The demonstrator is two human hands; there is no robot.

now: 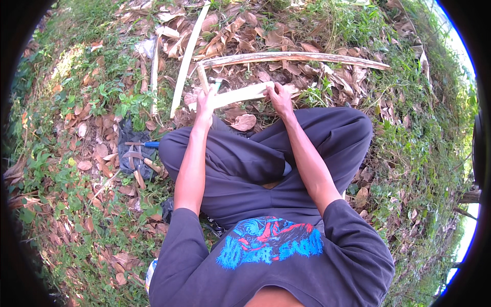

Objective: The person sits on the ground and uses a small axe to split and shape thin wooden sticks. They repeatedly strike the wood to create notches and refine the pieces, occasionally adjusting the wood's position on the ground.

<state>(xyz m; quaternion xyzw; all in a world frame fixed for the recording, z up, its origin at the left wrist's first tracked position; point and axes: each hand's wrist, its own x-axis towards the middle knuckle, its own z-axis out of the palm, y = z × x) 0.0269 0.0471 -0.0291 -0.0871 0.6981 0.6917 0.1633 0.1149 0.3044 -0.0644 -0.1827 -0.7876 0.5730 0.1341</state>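
A flat, pale wooden slat [239, 95] lies across in front of my crossed legs, slightly tilted, its right end higher. My right hand [279, 98] pinches its upper edge near the right end. My left hand [205, 106] is closed at the slat's left part, and a short end of the slat shows beyond it. A short wooden stick [202, 77] runs up from my left fingers; whether they grip it too, I cannot tell. Just beside those fingers is a small whitish-green object [218, 82], partly hidden, its kind unclear.
A long, curved wooden strip [296, 56] lies ahead on dry leaves. To the left are a pale long strip [189, 59] and a thinner stick [154, 77]. By my left knee, a blue-handled tool [148, 145] lies on a dark plastic bag [129, 156]. Grass and leaves surround me.
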